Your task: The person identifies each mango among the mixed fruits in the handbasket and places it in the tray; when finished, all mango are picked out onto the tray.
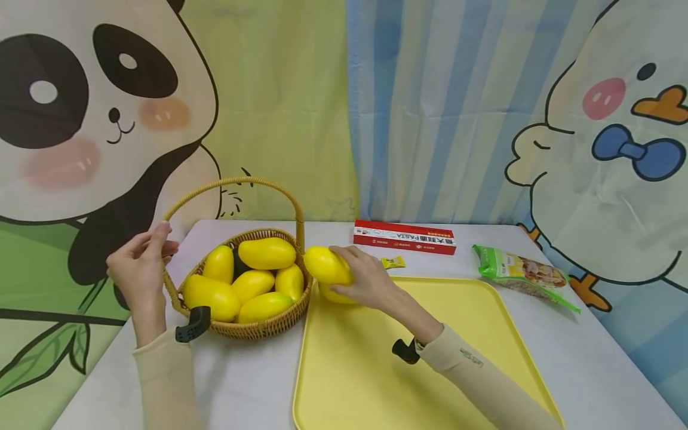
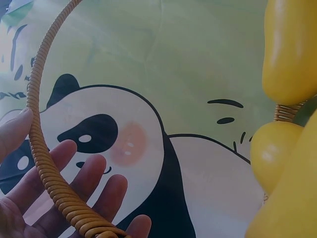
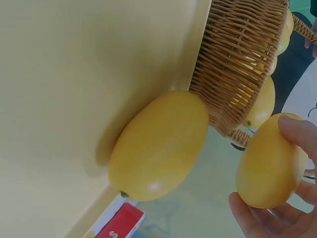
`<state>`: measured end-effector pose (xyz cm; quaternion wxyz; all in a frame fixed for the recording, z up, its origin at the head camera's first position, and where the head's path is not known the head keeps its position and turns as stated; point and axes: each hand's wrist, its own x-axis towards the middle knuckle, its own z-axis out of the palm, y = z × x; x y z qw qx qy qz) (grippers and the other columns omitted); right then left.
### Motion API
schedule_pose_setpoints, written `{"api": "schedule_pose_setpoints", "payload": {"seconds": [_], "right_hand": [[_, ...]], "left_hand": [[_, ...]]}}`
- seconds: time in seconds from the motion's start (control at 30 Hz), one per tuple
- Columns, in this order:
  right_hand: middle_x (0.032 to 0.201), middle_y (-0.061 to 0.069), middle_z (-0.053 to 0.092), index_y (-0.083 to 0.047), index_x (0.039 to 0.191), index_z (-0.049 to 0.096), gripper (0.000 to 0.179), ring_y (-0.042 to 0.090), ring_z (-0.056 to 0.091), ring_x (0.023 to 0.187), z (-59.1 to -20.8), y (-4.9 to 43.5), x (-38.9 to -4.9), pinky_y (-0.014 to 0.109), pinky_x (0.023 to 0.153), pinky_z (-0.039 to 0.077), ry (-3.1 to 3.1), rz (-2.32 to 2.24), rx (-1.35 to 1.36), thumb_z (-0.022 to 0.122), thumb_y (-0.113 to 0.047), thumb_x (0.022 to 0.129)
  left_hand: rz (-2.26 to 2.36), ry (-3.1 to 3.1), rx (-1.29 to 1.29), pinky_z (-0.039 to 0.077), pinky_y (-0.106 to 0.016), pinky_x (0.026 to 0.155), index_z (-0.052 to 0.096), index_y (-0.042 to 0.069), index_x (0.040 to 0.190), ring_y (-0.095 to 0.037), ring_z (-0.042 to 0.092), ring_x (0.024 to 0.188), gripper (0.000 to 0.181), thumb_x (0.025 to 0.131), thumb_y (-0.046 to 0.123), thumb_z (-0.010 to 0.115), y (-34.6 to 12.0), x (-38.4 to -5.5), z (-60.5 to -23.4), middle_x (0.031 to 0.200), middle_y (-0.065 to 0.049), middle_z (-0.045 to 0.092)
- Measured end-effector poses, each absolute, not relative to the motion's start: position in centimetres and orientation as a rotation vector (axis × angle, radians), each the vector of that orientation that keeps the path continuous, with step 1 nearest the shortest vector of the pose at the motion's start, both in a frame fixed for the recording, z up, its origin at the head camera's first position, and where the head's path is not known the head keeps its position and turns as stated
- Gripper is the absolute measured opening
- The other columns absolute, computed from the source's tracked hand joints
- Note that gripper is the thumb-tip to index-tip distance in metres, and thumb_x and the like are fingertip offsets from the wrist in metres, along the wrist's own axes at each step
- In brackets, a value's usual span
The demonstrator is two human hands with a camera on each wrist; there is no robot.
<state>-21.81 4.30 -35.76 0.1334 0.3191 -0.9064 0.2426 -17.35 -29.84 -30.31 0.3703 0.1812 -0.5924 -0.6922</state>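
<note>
At the left, a wicker basket [image 1: 263,327] holds several yellow mangoes [image 1: 267,253], with a dark thing partly hidden among them. My left hand [image 1: 142,260] is at the left side of the basket's handle [image 2: 64,198]. In the left wrist view its fingers spread loosely behind the handle, and the thumb touches the handle's edge. My right hand [image 1: 368,278] grips one mango [image 3: 271,161] between thumb and fingers, just right of the basket. Below it, a second mango [image 3: 158,146] lies on the yellow tray [image 1: 408,370], near its far left corner.
Behind the tray lie a red and white pasta box [image 1: 404,237] and a small yellow packet [image 1: 393,262]. A green food bag [image 1: 524,275] rests on the white table [image 1: 586,364] to the tray's right. Printed curtains [image 1: 430,107] hang behind the table.
</note>
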Motion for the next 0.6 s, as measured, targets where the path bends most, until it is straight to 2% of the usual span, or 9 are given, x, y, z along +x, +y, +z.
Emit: {"api": "schedule_pose_setpoints", "payload": {"seconds": [0.27, 0.6], "right_hand": [[0.122, 0.011, 0.061, -0.009, 0.135, 0.050, 0.071, 0.028, 0.062, 0.102, -36.3, 5.4, -21.7, 0.043, 0.087, 0.053, -2.630, 0.721, 0.923, 0.083, -0.025, 0.074], [0.120, 0.009, 0.061, -0.010, 0.135, 0.051, 0.071, 0.026, 0.062, 0.100, -36.6, 6.2, -21.5, 0.042, 0.085, 0.052, -2.627, 0.692, 0.934, 0.083, -0.026, 0.074]], "left_hand": [[-1.775, -1.523, 0.473, 0.050, -0.011, 0.057, 0.077, 0.011, 0.085, -0.005, 0.060, 0.050, 0.027, 0.074, 0.035, 0.081, -29.9, -17.3, -30.4, 0.060, 0.004, 0.067], [-1.775, -1.520, 0.467, 0.050, -0.011, 0.056, 0.077, 0.011, 0.085, -0.005, 0.060, 0.050, 0.028, 0.073, 0.035, 0.081, -29.9, -17.4, -30.3, 0.060, 0.004, 0.067]]}}
